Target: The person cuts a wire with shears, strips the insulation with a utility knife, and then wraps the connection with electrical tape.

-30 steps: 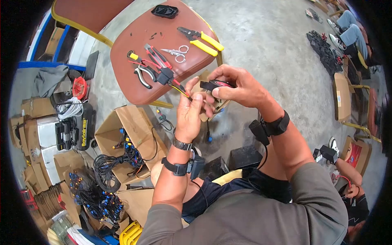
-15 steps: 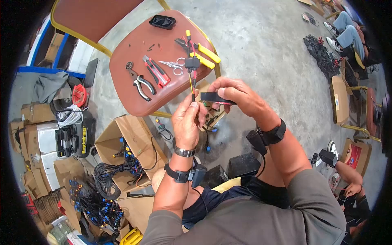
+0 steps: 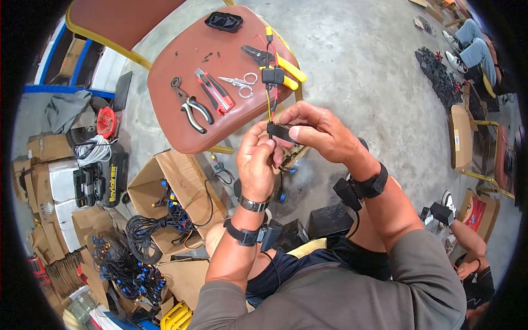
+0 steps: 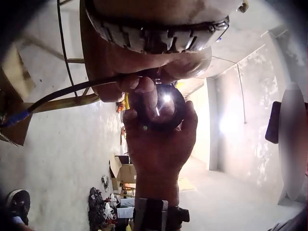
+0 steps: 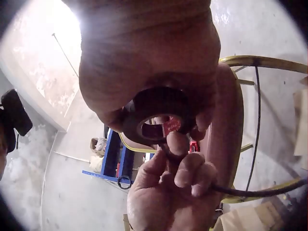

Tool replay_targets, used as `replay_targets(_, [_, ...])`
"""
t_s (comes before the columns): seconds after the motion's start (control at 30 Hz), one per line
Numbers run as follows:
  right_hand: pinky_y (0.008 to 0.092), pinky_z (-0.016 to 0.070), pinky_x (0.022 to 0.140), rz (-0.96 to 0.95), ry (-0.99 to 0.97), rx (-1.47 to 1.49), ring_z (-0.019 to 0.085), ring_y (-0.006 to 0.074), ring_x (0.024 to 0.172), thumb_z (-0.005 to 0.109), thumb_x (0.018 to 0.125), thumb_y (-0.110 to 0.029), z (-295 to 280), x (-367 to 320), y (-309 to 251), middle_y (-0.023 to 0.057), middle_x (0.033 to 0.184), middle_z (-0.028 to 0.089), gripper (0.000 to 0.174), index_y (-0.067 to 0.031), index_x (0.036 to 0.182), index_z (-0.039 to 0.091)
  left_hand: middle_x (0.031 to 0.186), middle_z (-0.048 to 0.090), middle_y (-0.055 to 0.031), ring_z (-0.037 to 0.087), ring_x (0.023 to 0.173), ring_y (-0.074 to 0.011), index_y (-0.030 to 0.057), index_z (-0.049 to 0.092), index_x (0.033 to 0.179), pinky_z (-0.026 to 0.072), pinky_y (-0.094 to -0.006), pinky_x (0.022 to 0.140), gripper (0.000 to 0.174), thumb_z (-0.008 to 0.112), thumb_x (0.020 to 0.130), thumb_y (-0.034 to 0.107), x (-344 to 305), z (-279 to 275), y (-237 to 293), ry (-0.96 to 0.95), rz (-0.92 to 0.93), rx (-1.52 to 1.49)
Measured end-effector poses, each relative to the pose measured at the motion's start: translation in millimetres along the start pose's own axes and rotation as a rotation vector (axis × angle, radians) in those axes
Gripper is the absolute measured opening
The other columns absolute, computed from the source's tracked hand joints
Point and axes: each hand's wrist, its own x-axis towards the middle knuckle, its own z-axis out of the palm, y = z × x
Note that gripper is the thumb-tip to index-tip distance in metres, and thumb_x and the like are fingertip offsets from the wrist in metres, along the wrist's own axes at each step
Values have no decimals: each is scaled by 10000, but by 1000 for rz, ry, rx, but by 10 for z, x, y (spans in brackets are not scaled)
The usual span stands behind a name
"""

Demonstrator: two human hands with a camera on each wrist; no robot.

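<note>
My left hand [image 3: 256, 168] pinches a wire harness just below its red and yellow wires. The harness rises from the fingers, with a small black box [image 3: 273, 76] midway and a yellow connector [image 3: 269, 34] at its top. In my right hand [image 3: 325, 136] is a roll of black electrical tape [image 5: 161, 103], gripped by its rim. The tape's leading end meets the harness right above the left fingertips. A black cable [image 5: 250, 191] runs out from beneath the left fingers. On the chair seat [image 3: 170, 129] lie pliers [image 3: 193, 113], a red utility knife [image 3: 215, 92] and folding scissors [image 3: 243, 84].
Yellow-handled wire strippers [image 3: 290, 67] lie partly behind the harness, and a black tray-like piece [image 3: 224, 21] sits at the seat's far edge. Left of the legs stands a cardboard box [image 3: 184, 179] holding cables. A cable heap [image 3: 129, 269] lies nearer. Other people sit at right.
The harness has swung from lying over the seat tools to standing up from the left hand. The right hand has turned the tape roll and brought its end against the harness.
</note>
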Motion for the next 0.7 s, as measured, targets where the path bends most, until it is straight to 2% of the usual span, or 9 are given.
replay_targets(0.13, [261, 482, 758, 23, 0, -28, 558, 75, 848, 633, 916, -170, 5, 23, -22, 27, 899, 621, 233, -5, 1075, 591, 888, 673, -131, 526, 625, -116, -6, 537, 1237, 410, -224, 540, 309, 457, 974, 134, 23, -7, 24, 12, 13, 64])
replay_targets(0.33, [264, 478, 742, -5, -13, -42, 550, 77, 832, 637, 918, -186, 1, 57, 36, 22, 876, 618, 239, -1, 1063, 590, 836, 656, -101, 525, 611, -116, 10, 573, 1134, 396, -225, 519, 277, 453, 1029, 237, 52, -31, 17, 32, 55, 164])
replay_targets(0.7, [273, 479, 705, -19, 18, -145, 558, 84, 793, 642, 900, -187, 13, 39, 27, 34, 828, 617, 246, -3, 1053, 584, 789, 669, -108, 517, 581, -106, 14, 579, 1061, 401, -225, 505, 271, 445, 1040, 249, 58, -61, -21, 58, 49, 191])
